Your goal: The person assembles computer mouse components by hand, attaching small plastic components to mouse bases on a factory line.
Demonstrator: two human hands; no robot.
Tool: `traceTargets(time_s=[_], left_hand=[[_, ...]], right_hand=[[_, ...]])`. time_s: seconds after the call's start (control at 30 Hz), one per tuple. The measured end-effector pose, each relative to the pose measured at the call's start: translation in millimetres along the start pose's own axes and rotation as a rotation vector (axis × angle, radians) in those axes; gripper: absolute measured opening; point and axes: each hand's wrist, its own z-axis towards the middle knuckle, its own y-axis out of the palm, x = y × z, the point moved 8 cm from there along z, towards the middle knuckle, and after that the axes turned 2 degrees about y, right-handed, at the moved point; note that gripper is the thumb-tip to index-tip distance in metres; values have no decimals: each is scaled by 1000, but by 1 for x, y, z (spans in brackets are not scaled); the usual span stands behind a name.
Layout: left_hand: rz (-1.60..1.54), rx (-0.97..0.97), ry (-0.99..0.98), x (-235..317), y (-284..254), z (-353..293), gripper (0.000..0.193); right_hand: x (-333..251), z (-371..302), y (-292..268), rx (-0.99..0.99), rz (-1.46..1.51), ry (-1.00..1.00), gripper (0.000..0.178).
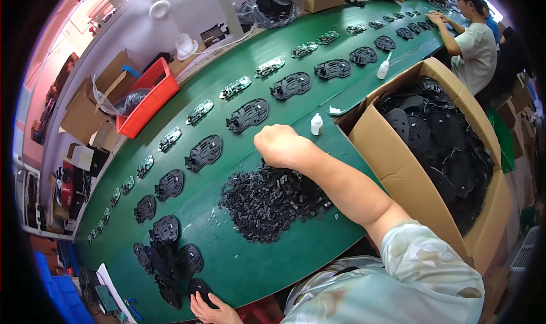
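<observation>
My right hand hovers with fingers curled under at the far edge of a heap of small black plastic parts on the green belt. Whatever is inside the fist is hidden. My left hand sits at the bottom edge, its fingers gripping a black plastic plate at the near end of a stack of similar plates.
A row of black plates and a row of circuit boards run along the belt. An open cardboard box of black plates stands at right. Two small white bottles, a red crate, and a seated co-worker are farther off.
</observation>
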Motion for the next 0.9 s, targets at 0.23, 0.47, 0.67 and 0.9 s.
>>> traceTargets(time_s=[0.23,0.47,0.67,0.9], left_hand=[[-85,-7,7,13,-12,-5,29],[-193,-68,61,48,-15,-2,33],[-276,-55,-25,45,-9,-15,38],[-407,34,-61,34,-19,-24,50]], right_hand=[[1,1,1,88,11,-88,18],[14,5,2,72,-68,-97,14],[23,5,-8,52,83,-149,19],[20,2,-7,51,71,-153,18]])
